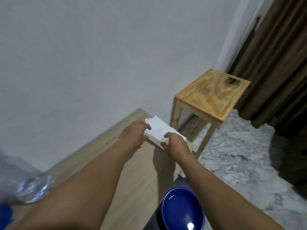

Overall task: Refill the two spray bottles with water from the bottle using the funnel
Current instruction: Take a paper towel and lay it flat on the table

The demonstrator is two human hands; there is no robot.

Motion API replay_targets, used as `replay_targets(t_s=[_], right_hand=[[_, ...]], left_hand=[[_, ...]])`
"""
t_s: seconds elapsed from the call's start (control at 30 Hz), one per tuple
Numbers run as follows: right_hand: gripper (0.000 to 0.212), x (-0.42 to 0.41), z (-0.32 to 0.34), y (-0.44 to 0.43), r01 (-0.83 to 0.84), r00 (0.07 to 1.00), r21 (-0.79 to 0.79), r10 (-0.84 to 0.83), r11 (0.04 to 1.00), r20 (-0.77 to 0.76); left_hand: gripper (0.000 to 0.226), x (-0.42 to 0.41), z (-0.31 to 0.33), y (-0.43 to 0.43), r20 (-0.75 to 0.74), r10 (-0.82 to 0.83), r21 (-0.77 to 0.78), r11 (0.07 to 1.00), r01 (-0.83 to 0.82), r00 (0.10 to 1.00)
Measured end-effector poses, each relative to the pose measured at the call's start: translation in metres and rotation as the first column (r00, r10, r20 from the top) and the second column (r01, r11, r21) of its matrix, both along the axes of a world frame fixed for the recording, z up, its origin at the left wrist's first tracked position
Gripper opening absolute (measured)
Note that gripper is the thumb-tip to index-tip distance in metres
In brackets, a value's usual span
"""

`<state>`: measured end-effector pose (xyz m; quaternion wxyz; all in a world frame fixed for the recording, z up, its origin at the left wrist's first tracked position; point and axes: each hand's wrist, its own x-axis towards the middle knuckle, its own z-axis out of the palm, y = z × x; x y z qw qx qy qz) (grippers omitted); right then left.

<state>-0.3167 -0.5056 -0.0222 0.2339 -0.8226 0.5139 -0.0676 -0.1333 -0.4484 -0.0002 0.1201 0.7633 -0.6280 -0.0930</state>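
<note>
Both my hands rest on a white stack of tissues [162,130] at the far right corner of the light wooden table [136,171]. My left hand [133,134] holds the stack's left end with fingers curled on top. My right hand [176,144] pinches its near right edge. A clear plastic water bottle [25,181], blurred, lies at the left edge of the view. A blue funnel [182,211] shows near the bottom, below my right forearm. No spray bottle is in view.
A small wooden stool [214,95] stands beyond the table's right corner, against the white wall. Brown curtains [274,63] hang at the right. Marble floor [240,163] spreads to the right of the table. A blue object [5,214] sits at the bottom left.
</note>
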Motion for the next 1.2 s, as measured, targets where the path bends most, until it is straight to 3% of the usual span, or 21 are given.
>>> replay_targets(t_s=[0.13,0.23,0.37,0.67,1.2], right_hand=[[0.019,-0.002,-0.014,-0.013,0.007,0.999,-0.018,-0.008,1.0,-0.044],[0.018,-0.003,-0.016,-0.019,0.006,0.998,-0.022,-0.007,1.0,-0.057],[0.018,-0.002,-0.004,-0.026,0.025,0.999,-0.082,-0.022,0.996,0.035],[0.021,-0.006,0.041,-0.037,0.039,0.99,-0.216,-0.008,0.976,0.14],[0.018,-0.007,0.109,-0.049,0.153,0.92,-0.242,-0.049,0.958,0.389]], left_hand=[[0.043,-0.004,-0.013,-0.026,-0.026,0.009,0.047,0.999,-0.008,1.0],[0.043,-0.006,-0.021,-0.035,-0.033,0.016,0.057,0.998,-0.014,0.999],[0.041,-0.006,-0.022,-0.042,-0.057,0.025,0.066,0.998,-0.021,0.998],[0.019,-0.007,0.014,-0.058,0.051,0.031,-0.147,0.989,-0.023,0.998],[0.017,-0.001,0.091,-0.051,-0.188,0.139,-0.293,0.937,-0.19,0.972]])
